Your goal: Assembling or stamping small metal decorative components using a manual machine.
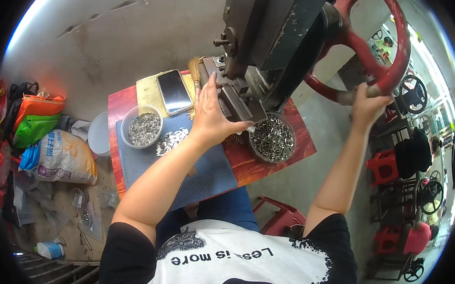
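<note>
Right grip (370, 103) is clenched round the lower rim of the red wheel (401, 58); left grip (211, 115), its fingers and thumb spread, is nearer to the metal block (237, 103) under the press (285, 33). This block lies just right of the left palm, long axis slanting down rightward; whether the palm hides a piece, I cannot tell.

The table (302, 140) has a red, patterned top. On it lie a blue mat (211, 172) and, behind this, a yellow mat (147, 92). At the right stands a clear bowl (271, 161) of metal parts (272, 139). A dark press (283, 33) seems to stand behind, its base partly hidden.
</note>
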`<state>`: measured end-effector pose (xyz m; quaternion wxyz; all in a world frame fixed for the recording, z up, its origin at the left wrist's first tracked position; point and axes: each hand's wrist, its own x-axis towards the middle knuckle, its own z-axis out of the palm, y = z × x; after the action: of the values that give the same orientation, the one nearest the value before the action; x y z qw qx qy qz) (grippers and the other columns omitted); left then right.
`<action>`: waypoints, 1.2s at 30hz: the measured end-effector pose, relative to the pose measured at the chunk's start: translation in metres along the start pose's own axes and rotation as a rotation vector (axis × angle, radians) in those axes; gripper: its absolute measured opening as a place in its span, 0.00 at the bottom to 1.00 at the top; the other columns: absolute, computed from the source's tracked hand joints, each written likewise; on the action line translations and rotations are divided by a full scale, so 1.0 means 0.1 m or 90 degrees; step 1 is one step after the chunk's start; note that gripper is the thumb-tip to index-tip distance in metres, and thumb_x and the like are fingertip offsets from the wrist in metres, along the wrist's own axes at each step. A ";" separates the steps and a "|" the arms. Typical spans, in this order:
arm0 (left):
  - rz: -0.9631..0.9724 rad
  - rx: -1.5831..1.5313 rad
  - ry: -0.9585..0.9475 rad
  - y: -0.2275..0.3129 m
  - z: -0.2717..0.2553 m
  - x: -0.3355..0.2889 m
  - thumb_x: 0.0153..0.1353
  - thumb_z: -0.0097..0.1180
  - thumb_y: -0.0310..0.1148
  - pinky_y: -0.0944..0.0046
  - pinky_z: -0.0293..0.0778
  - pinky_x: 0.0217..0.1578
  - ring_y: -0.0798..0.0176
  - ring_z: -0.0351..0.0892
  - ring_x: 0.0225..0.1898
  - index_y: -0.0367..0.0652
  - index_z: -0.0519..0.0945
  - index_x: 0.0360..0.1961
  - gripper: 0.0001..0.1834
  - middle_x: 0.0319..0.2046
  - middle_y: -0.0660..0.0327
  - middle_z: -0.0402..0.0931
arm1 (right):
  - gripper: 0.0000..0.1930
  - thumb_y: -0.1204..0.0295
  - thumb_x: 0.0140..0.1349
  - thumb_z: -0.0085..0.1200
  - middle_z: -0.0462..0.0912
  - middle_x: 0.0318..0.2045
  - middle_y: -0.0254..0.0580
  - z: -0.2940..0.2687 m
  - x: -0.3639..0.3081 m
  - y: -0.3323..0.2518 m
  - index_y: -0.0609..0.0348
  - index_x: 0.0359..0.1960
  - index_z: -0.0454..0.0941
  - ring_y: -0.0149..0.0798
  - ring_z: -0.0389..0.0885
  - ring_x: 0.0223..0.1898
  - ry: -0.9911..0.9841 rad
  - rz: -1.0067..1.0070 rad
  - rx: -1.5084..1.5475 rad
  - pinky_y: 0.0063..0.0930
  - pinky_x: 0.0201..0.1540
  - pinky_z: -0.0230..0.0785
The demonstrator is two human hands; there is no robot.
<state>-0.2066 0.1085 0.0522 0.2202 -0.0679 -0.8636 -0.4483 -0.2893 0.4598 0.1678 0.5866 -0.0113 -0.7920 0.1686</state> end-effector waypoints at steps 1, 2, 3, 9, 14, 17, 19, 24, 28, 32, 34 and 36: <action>0.010 0.002 -0.001 -0.07 -0.01 0.04 0.32 0.81 0.51 0.45 0.39 0.75 0.44 0.60 0.68 0.31 0.45 0.74 0.75 0.62 0.46 0.65 | 0.32 0.69 0.55 0.63 0.81 0.38 0.64 -0.08 0.17 -0.08 0.71 0.54 0.57 0.56 0.85 0.38 -0.046 0.026 0.038 0.44 0.44 0.77; 0.015 -0.011 -0.004 -0.14 -0.03 0.10 0.32 0.82 0.51 0.45 0.41 0.74 0.45 0.60 0.68 0.31 0.45 0.73 0.75 0.61 0.46 0.65 | 0.31 0.69 0.55 0.63 0.83 0.34 0.60 -0.16 0.36 -0.18 0.72 0.54 0.58 0.52 0.87 0.33 -0.092 0.051 0.078 0.42 0.41 0.79; 0.029 -0.045 -0.020 -0.16 0.06 0.21 0.31 0.82 0.50 0.45 0.43 0.74 0.45 0.60 0.68 0.30 0.45 0.73 0.75 0.61 0.46 0.66 | 0.30 0.69 0.56 0.63 0.83 0.32 0.56 -0.34 0.61 -0.25 0.72 0.53 0.61 0.48 0.86 0.29 -0.093 0.055 0.018 0.39 0.37 0.80; -0.002 -0.035 -0.040 -0.37 0.11 0.63 0.29 0.83 0.52 0.49 0.54 0.71 0.38 0.60 0.69 0.32 0.46 0.74 0.77 0.67 0.40 0.62 | 0.19 0.74 0.53 0.67 0.81 0.29 0.40 -0.30 1.38 -0.27 0.64 0.44 0.75 0.32 0.79 0.22 -0.219 0.192 0.342 0.27 0.26 0.74; -0.025 -0.025 -0.033 -0.40 0.13 0.64 0.29 0.82 0.52 0.48 0.50 0.73 0.38 0.54 0.73 0.33 0.46 0.74 0.77 0.69 0.40 0.59 | 0.14 0.76 0.55 0.66 0.80 0.25 0.37 -0.20 1.09 -0.19 0.64 0.40 0.76 0.32 0.78 0.21 -0.119 0.174 0.330 0.27 0.26 0.72; -0.036 -0.014 -0.055 -0.35 0.19 0.67 0.29 0.82 0.53 0.46 0.45 0.74 0.40 0.53 0.73 0.32 0.43 0.75 0.78 0.69 0.41 0.60 | 0.13 0.77 0.55 0.66 0.81 0.28 0.41 -0.12 0.39 -0.19 0.64 0.39 0.77 0.31 0.79 0.22 0.056 0.140 0.427 0.26 0.25 0.72; -0.047 -0.018 -0.051 -0.38 0.10 0.63 0.29 0.82 0.53 0.45 0.42 0.74 0.41 0.54 0.73 0.32 0.42 0.75 0.79 0.69 0.42 0.60 | 0.21 0.82 0.55 0.62 0.81 0.37 0.51 0.33 -0.23 -0.22 0.68 0.50 0.70 0.38 0.82 0.23 0.183 0.090 0.464 0.27 0.26 0.77; -0.056 -0.037 -0.046 -0.28 0.09 0.50 0.28 0.81 0.55 0.44 0.35 0.74 0.45 0.58 0.72 0.31 0.39 0.75 0.81 0.67 0.42 0.63 | 0.23 0.83 0.54 0.59 0.82 0.35 0.52 0.19 -0.01 -0.13 0.70 0.51 0.65 0.40 0.82 0.21 0.097 0.175 0.496 0.30 0.23 0.78; -0.043 -0.035 -0.056 -0.04 0.05 0.09 0.29 0.81 0.55 0.44 0.37 0.74 0.44 0.60 0.70 0.27 0.41 0.73 0.80 0.65 0.43 0.64 | 0.22 0.84 0.53 0.59 0.82 0.33 0.51 0.13 0.19 0.01 0.70 0.49 0.66 0.39 0.82 0.19 0.071 0.136 0.400 0.32 0.22 0.78; -0.018 0.072 0.032 0.07 0.04 -0.02 0.32 0.80 0.55 0.42 0.36 0.74 0.43 0.58 0.70 0.25 0.41 0.73 0.78 0.63 0.42 0.64 | 0.23 0.80 0.50 0.59 0.80 0.29 0.48 0.16 0.07 -0.23 0.71 0.48 0.66 0.40 0.83 0.19 0.114 0.160 0.492 0.30 0.23 0.77; -0.024 0.088 0.014 0.08 0.05 -0.04 0.32 0.80 0.56 0.41 0.36 0.74 0.43 0.57 0.71 0.26 0.42 0.73 0.77 0.64 0.42 0.63 | 0.23 0.80 0.51 0.59 0.80 0.29 0.48 0.23 -0.06 -0.19 0.70 0.48 0.65 0.40 0.83 0.19 0.127 0.167 0.497 0.30 0.22 0.76; -0.030 0.073 0.008 0.07 0.04 -0.04 0.33 0.80 0.56 0.41 0.36 0.74 0.43 0.56 0.71 0.26 0.42 0.73 0.77 0.64 0.42 0.61 | 0.22 0.84 0.53 0.57 0.80 0.35 0.50 0.28 -0.16 -0.17 0.70 0.50 0.65 0.41 0.83 0.20 0.131 0.202 0.483 0.32 0.22 0.79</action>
<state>-0.2020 0.1167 0.0535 0.2183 -0.0318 -0.8880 -0.4035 -0.3071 0.4336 0.1512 0.5924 0.0668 -0.5995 0.5341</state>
